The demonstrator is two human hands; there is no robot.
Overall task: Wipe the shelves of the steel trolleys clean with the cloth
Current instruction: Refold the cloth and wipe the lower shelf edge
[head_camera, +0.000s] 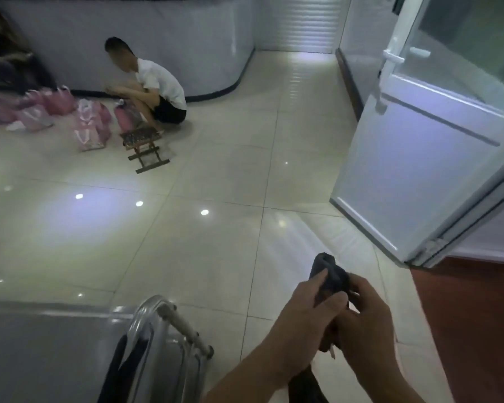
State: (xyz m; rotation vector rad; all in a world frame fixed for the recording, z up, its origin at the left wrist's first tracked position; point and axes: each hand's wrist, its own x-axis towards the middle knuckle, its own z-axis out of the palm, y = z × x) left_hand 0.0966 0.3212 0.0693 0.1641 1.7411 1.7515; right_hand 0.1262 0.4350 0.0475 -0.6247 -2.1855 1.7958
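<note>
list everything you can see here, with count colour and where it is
trolley: one, shiny steel, bottom left, top shelf and curved handle rail in view
cloth: one, dark grey, bunched between both hands, right of the trolley, not touching it
bags: several, pink, on the floor at left by the wall; exact count unclear
folding stool: one, dark brown, on the floor right of the bags
crouching person: one, white top and black shorts, by the curved wall
another person: one, blurred, far left edge
door: one, white with glass panel, open, at right
floor: glossy cream tiles; red-brown strip at lower right
left hand: grips the cloth
right hand: grips the cloth
</note>
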